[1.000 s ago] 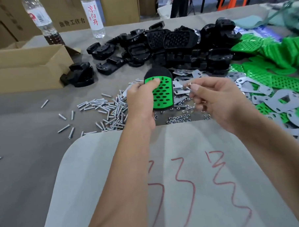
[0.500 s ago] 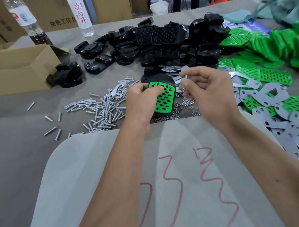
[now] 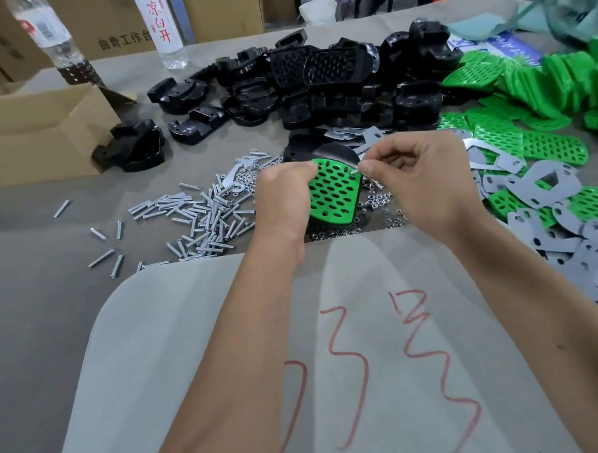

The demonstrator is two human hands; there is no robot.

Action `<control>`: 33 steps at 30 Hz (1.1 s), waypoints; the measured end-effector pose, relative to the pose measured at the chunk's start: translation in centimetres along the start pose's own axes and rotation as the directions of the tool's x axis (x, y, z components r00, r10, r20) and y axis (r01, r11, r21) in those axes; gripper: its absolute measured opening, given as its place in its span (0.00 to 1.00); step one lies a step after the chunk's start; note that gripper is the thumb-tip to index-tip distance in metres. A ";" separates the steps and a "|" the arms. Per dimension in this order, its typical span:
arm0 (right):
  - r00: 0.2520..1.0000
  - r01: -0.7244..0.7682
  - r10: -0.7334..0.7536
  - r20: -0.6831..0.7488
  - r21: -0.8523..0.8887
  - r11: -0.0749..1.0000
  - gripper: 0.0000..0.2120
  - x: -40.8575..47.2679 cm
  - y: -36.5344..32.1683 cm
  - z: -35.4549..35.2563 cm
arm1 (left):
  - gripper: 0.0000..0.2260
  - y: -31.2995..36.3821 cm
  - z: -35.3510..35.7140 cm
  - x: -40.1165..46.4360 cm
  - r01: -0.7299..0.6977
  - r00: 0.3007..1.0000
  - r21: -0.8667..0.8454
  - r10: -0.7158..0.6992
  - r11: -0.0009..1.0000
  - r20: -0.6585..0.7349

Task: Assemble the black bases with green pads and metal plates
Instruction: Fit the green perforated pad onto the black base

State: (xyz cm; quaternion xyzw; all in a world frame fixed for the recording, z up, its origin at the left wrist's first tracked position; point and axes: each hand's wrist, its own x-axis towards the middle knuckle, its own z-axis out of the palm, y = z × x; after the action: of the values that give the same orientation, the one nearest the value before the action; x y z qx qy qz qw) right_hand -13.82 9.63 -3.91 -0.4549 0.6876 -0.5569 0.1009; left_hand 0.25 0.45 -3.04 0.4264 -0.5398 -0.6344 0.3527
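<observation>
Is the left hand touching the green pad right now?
Touching. The head view shows the left hand gripping the green pad by its left edge, fingers curled over it.

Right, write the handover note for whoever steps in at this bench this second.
Left hand grips the black base with a green pad laid on it, held above the table. Right hand pinches a small screw with its tip at the pad's upper right corner.
Supplies: loose screws to the left, nuts under the hands, spare black bases behind, green pads and metal plates on the right.
Done: pad sits on base. Left: seat this screw, add plate and nuts; whether a plate is already under it cannot be seen.
</observation>
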 end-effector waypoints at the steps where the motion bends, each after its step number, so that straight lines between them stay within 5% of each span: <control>1: 1.000 0.016 -0.016 0.006 -0.055 0.998 0.06 0.0 0.1 -0.1 | 0.13 0.0 0.1 -0.2 -0.043 0.999 0.056 0.042 0.998 0.007; 6: 0.996 0.084 -0.086 -0.004 -0.146 0.986 0.04 -0.1 0.2 0.4 | 0.12 0.3 0.5 -1.0 -0.245 0.970 0.181 0.242 0.952 0.036; 12: 0.989 -0.095 0.128 -0.071 0.355 0.930 0.08 -0.1 0.0 0.5 | 0.09 0.5 0.7 -1.5 -0.194 0.978 -0.051 0.197 0.980 0.065; 16: 0.952 -0.304 0.230 0.203 0.535 0.788 0.13 0.2 0.0 0.2 | 0.07 0.7 1.0 -1.6 -0.127 0.974 -0.216 0.163 0.968 0.158; 18: 0.958 -0.286 0.233 0.166 0.590 0.755 0.11 0.4 0.0 -0.1 | 0.10 0.7 1.1 -1.2 -0.196 0.967 -0.251 0.230 0.948 0.112; 21: 0.926 -0.267 0.379 0.009 0.725 0.635 0.09 0.9 0.4 -1.1 | 0.09 0.4 -0.4 0.2 -0.402 0.914 0.098 0.406 0.910 -0.021; 23: 0.892 -0.226 0.447 -0.061 0.797 0.560 0.09 1.2 0.8 -1.8 | 0.04 -0.1 -1.6 0.9 -0.450 0.877 0.495 0.472 0.743 0.090; 25: 0.879 -0.166 0.468 -0.093 0.860 0.483 0.08 1.3 1.1 -2.3 | 0.05 -0.7 -2.0 1.0 -0.435 0.885 0.710 0.411 0.554 0.221; 28: 0.877 -0.120 0.462 -0.128 0.875 0.470 0.09 1.3 1.0 -2.4 | 0.07 -1.2 -1.4 0.6 -0.445 0.876 0.808 0.373 0.387 0.305; 33: 0.866 -0.190 0.479 -0.144 0.791 0.582 0.09 1.2 1.2 -2.2 | 0.06 -1.2 -0.8 0.4 -0.550 0.826 0.738 0.388 0.391 0.409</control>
State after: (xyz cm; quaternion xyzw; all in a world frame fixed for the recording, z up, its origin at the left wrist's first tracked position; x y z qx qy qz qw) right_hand -16.47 10.21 -3.70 -0.1264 0.4733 -0.8308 0.2642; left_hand 0.90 0.00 -4.34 0.3142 -0.8990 -0.2074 0.2238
